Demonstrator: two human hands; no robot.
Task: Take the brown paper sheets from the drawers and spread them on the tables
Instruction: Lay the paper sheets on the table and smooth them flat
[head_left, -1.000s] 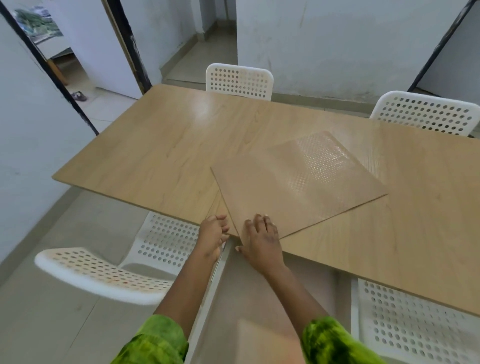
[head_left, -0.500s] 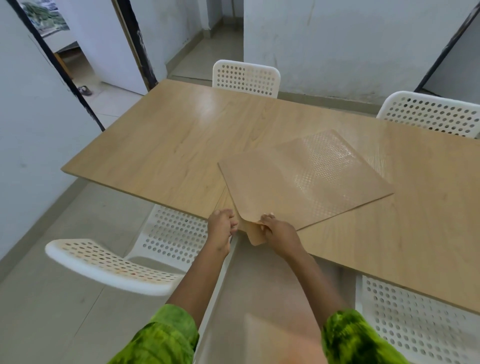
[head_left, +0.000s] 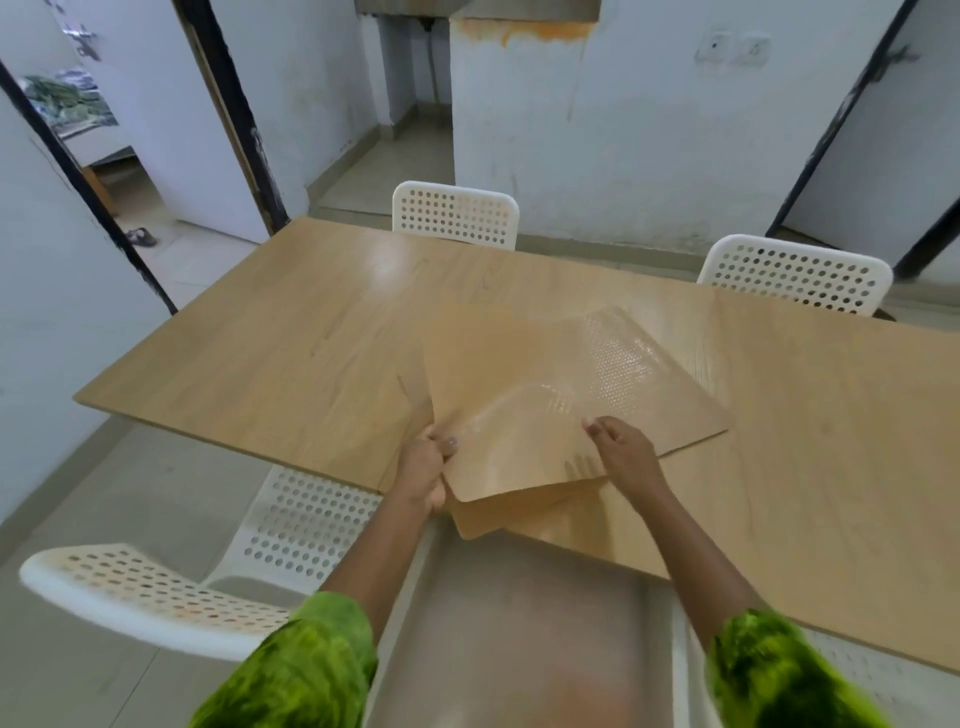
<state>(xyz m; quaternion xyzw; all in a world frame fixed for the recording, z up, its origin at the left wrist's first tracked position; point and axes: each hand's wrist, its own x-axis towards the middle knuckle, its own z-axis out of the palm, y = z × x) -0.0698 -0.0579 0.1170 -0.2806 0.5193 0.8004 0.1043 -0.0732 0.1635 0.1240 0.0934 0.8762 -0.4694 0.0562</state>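
A small stack of brown paper sheets (head_left: 524, 374) lies near the front edge of the light wooden table (head_left: 291, 338). The top sheet is lifted and bowed at its near end, and a lower sheet's corner (head_left: 483, 519) hangs over the table edge. My left hand (head_left: 427, 462) pinches the left near edge of the lifted top sheet. My right hand (head_left: 623, 452) rests on the top sheet's right near part, fingers curled over it, the thumb hidden.
White perforated chairs stand around the table: two at the far side (head_left: 457, 215) (head_left: 795, 275), one at my near left (head_left: 156, 597) and one at my near right (head_left: 883, 670). Open doorways lie to the left and the far middle.
My hands went from resting flat on the stack's near corner to gripping it. The top sheet has now peeled up and shifted left off the others. The camera tilted upward.
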